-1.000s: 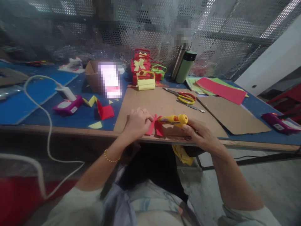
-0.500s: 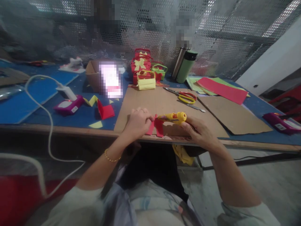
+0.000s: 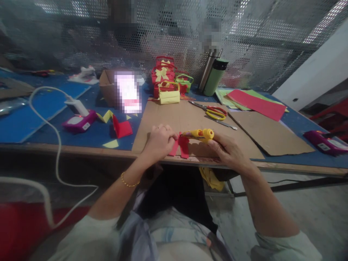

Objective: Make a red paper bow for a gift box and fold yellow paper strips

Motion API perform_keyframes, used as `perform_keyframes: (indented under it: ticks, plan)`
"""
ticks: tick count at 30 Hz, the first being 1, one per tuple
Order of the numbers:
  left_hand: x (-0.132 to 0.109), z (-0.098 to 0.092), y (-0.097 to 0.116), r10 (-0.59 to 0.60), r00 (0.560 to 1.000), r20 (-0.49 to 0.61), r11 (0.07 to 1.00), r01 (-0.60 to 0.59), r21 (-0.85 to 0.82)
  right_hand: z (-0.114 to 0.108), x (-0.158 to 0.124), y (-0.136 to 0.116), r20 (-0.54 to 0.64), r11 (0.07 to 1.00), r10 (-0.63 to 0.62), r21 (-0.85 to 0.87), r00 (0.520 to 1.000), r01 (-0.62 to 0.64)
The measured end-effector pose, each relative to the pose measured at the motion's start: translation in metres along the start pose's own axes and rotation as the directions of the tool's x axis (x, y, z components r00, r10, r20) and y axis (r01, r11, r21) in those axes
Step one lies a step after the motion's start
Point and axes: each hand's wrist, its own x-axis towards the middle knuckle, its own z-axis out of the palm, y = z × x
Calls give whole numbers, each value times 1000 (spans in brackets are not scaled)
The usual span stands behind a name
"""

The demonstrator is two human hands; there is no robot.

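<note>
In the head view my left hand (image 3: 161, 140) is closed, its thumb and fingers pinching a small folded piece of red paper (image 3: 184, 149) near the table's front edge. Two red flaps of the paper hang down towards me. My right hand (image 3: 227, 149) is wrapped round a yellow glue gun (image 3: 200, 134), which lies level and points left. Its tip meets the top of the red paper, close to my left fingertips; whether glue is coming out is too small to see. A brown cardboard sheet (image 3: 163, 119) lies under both hands.
Scissors (image 3: 217, 111) and a small metal blade (image 3: 224, 125) lie beyond my right hand. Paper bags (image 3: 169, 97), a green bottle (image 3: 216, 78) and coloured sheets (image 3: 257, 103) stand or lie behind. At left are a phone (image 3: 127, 92), a purple device (image 3: 80, 121) and folded red paper (image 3: 123, 127).
The glue gun has shifted very slightly left and down, with its tip still at the red paper. My left hand keeps the same pinch and place.
</note>
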Motion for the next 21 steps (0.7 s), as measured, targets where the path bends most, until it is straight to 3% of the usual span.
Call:
perform_keyframes:
  ticks: [21]
  plan:
    - [-1, 0, 1, 13, 1000, -7, 1000, -13, 3, 0, 2, -3, -45, 996, -93, -20, 995, 92]
